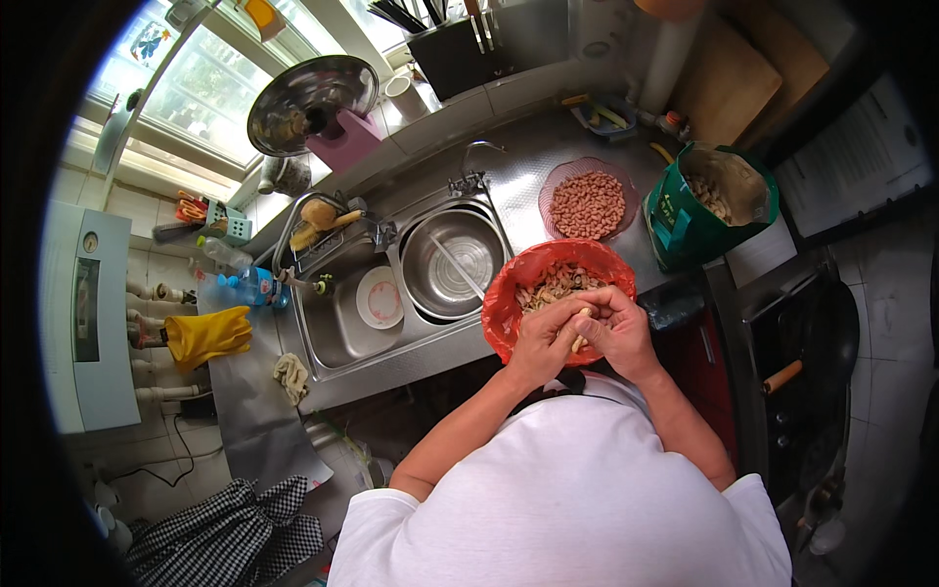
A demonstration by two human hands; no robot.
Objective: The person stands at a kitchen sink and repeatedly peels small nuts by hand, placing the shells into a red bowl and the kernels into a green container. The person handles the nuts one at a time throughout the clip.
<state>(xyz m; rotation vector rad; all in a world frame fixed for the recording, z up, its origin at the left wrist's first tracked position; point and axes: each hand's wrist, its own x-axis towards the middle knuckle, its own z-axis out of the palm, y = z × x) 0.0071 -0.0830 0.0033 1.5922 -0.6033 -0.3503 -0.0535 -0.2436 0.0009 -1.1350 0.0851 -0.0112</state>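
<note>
My left hand (546, 334) and my right hand (620, 330) meet over the near side of a red plastic bag (501, 312), spread open like a bowl. Pinched between the fingers of both is an unshelled peanut (580, 339), partly hidden by my thumbs. Broken peanut shells (554, 285) fill the bag below. Just beyond it, a pinkish clear bowl (546, 192) holds a layer of shelled peanuts (587, 205) in reddish skins. To its right stands a green bag (671, 227), its top open on whole peanuts (708, 198).
A double steel sink (341, 345) lies left, holding a plate (380, 297) and a steel basin (451, 264) under the faucet (469, 180). A wok (821, 330) with a wooden handle rests on the stove at right. Yellow rubber gloves (205, 337) hang at far left.
</note>
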